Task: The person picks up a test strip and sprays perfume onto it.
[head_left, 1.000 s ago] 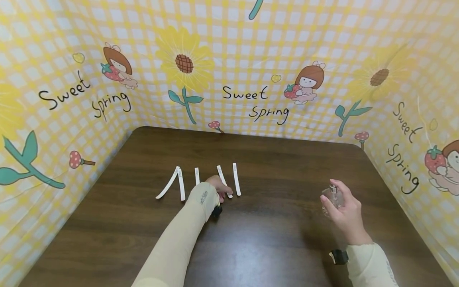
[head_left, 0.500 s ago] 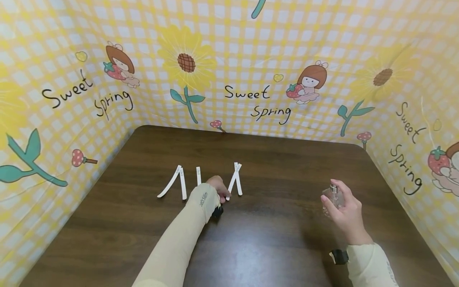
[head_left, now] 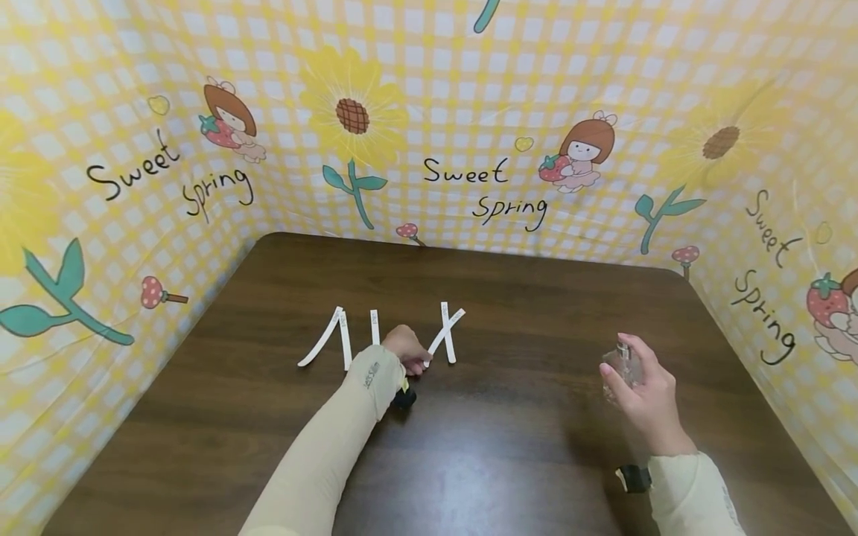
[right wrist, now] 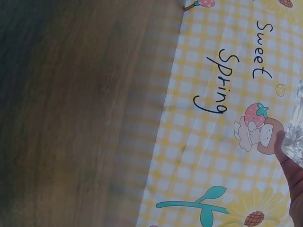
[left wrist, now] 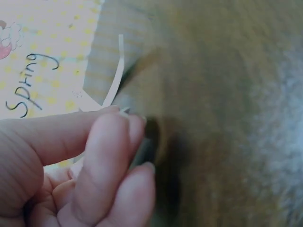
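My left hand (head_left: 407, 350) pinches the near end of a white paper strip (head_left: 459, 316) between thumb and fingers. That strip slants up to the right and crosses another white paper strip (head_left: 450, 353). The left wrist view shows the curled fingers (left wrist: 106, 151) and a white strip (left wrist: 115, 82) past the fingertips. My right hand (head_left: 646, 398) grips a clear glass spray bottle (head_left: 613, 366), with the index finger on its silver top. Only an edge of the bottle (right wrist: 296, 135) and a finger appear in the right wrist view.
Left of my left hand lie a single white strip (head_left: 375, 327), partly hidden by the sleeve, and two strips (head_left: 322, 337) whose far ends meet. The brown wooden table (head_left: 523, 447) is bordered by a yellow checked cloth (head_left: 462, 119).
The far end of the pinched strip has swung right, from beside the rightmost strip to across it. My left hand stays near the same spot. The right hand and spray bottle look unmoved.
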`<state>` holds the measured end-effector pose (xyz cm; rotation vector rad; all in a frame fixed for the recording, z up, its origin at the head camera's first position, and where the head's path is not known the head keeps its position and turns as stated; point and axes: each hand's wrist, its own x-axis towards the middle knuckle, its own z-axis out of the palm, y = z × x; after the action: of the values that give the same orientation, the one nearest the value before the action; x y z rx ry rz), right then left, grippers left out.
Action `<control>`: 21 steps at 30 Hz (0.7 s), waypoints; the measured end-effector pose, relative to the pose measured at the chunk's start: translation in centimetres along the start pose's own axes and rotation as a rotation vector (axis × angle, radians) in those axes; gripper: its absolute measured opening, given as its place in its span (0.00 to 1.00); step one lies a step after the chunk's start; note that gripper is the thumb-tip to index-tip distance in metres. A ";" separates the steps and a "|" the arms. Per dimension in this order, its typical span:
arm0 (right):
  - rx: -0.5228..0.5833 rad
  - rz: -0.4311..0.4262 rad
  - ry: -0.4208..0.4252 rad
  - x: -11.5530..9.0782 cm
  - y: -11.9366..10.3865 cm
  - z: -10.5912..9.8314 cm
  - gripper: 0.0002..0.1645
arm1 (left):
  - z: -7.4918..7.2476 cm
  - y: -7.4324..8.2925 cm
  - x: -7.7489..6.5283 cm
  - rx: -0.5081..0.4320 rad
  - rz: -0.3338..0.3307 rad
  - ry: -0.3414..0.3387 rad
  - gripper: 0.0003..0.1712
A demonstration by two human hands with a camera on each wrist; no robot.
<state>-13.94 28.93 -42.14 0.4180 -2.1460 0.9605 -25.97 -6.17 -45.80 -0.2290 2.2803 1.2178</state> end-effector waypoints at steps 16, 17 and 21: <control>-0.014 0.005 -0.013 0.6 -0.5 0.6 0.27 | -0.9 0.5 -3.9 -0.424 0.138 -0.126 0.06; -0.012 0.003 -0.018 0.6 -0.4 0.8 0.28 | -1.0 0.6 -4.2 -0.486 0.145 -0.147 0.05; 0.022 -0.039 -0.017 1.0 -0.2 1.5 0.26 | -1.4 1.2 -5.3 -0.667 0.172 -0.199 0.07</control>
<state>-15.22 27.64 -41.97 0.4788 -2.1366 0.9625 -22.50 -7.12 -41.51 -0.1415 1.6875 1.9684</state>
